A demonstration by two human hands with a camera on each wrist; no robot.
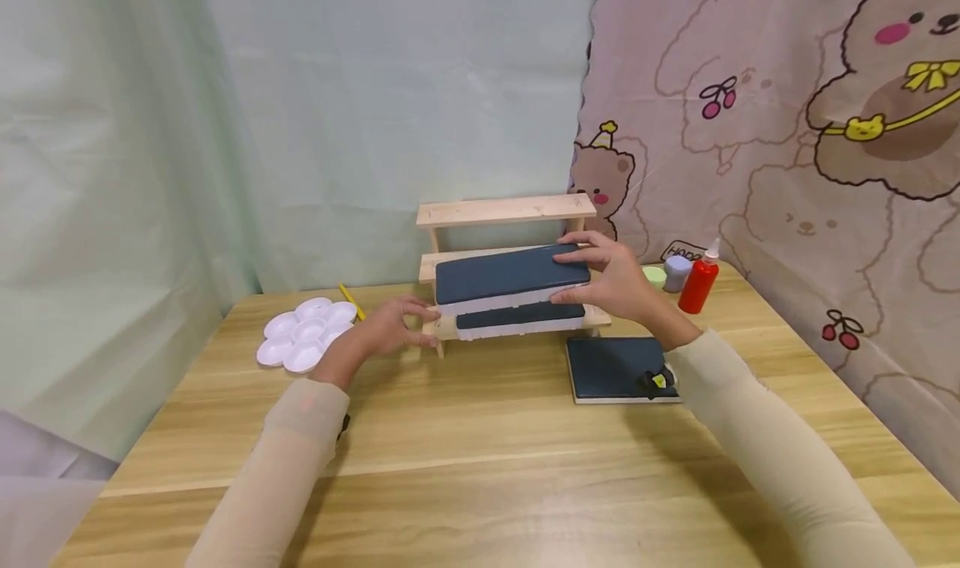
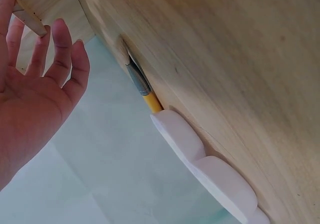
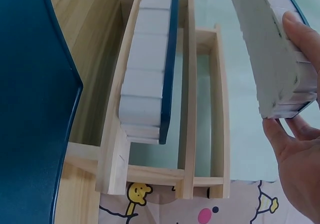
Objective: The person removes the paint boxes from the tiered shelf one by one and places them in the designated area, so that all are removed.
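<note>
My right hand [image 1: 611, 276] grips the right end of a flat white box with a dark blue lid [image 1: 510, 272], thumb on the near side and fingers over the top. The box is held tilted above the lowest tier of a stepped wooden shelf [image 1: 506, 211]. On that tier lies a second blue-lidded white box [image 1: 525, 321]. The right wrist view shows the raised box [image 3: 280, 59] apart from the tiers. My left hand [image 1: 390, 326] holds the left end of the lowest tier; in the left wrist view its fingers [image 2: 61, 54] curve loosely around the board's end.
A third blue-lidded box [image 1: 611, 364] lies right of the shelf, under the right forearm. A white flower-shaped palette [image 1: 281, 326] and a yellow-handled paintbrush [image 2: 150, 101] are at the left. A red bottle [image 1: 699, 284] and two small jars [image 1: 677, 272] stand back right.
</note>
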